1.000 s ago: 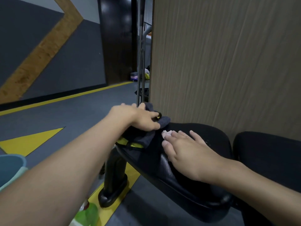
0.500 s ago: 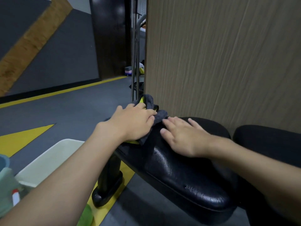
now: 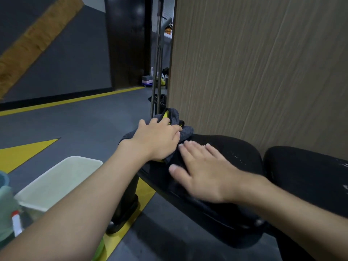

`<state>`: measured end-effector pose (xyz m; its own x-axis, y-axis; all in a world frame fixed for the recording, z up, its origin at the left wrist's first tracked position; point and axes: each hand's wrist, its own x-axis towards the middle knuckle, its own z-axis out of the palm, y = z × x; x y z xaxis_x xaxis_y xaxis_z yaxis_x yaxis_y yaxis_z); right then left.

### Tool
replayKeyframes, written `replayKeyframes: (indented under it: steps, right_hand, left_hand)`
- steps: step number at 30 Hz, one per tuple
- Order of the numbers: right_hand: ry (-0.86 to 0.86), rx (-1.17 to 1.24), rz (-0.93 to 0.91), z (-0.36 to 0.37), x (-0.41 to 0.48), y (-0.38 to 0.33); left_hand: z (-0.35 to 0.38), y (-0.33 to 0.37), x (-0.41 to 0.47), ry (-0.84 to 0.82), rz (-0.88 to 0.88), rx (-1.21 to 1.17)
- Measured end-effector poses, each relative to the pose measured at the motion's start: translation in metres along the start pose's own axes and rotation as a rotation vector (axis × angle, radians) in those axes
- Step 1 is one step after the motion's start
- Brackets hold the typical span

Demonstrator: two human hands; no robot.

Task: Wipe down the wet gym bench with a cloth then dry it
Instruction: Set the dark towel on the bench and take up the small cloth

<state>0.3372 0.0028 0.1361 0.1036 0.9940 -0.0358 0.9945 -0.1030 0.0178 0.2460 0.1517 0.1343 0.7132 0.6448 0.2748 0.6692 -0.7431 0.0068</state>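
While only the head camera looks down on this moment, it shows the left hand (image 3: 156, 140) lying palm-down on a bunched grey cloth (image 3: 186, 131) with yellow showing in its folds. The cloth sits at the far end of the black padded worktop (image 3: 235, 153), close against a wood-grain panel (image 3: 263, 72). The fingers lie spread over the top of the cloth and press on it rather than curl round it, so that grip is unclenched; the thumb is hidden. Just beside it, the right hand (image 3: 203, 172) rests flat on the pad, fingers straight and slightly apart, fingertips at the cloth's near edge. Its grip is likewise slack and holds nothing, and the hand is blurred. Small bright specks glint on the pad beyond the right hand and on a second black pad (image 3: 305, 166) to the right, across a narrow gap. Under the worktop a black support leg (image 3: 126, 204) stands on a yellow floor marking (image 3: 145, 189). Left of the leg, on the grey floor (image 3: 75, 125), sits a pale rectangular tub (image 3: 56, 178), and a teal container (image 3: 5, 200) shows at the left edge. Two thin metal poles (image 3: 157, 72) rise beyond the cloth.
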Motion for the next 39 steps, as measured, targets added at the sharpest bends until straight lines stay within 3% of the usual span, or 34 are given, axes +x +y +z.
replayKeyframes:
  steps: [4,7,15,19,22,25,33,39]
  right_hand:
    - [0.044,-0.100,-0.182,0.008,-0.045,-0.020]
    - [0.055,-0.119,-0.201,0.009,-0.049,-0.012]
    - [-0.009,0.036,0.112,-0.003,0.021,0.050]
    - [-0.025,0.095,0.276,-0.007,0.060,0.081]
    - [-0.069,0.084,0.339,-0.006,0.072,0.088]
    - [-0.062,0.045,0.281,-0.004,0.054,0.075]
    - [-0.058,-0.054,-0.105,0.002,-0.075,0.019]
    - [-0.051,-0.038,-0.115,0.000,-0.078,0.027]
  left_hand:
    - [-0.006,0.001,-0.004,-0.004,0.009,-0.042]
    - [-0.012,0.002,-0.010,0.038,0.070,-0.054]
    - [-0.004,0.004,-0.020,0.048,0.166,-0.011]
    - [-0.002,0.015,-0.025,0.095,0.284,0.155]
    - [-0.002,0.024,-0.025,-0.016,0.287,0.068]
    - [-0.002,0.025,-0.023,-0.051,0.272,0.051]
    - [-0.001,0.023,-0.022,-0.046,0.255,-0.036]
    - [-0.001,0.027,-0.024,-0.047,0.241,-0.003]
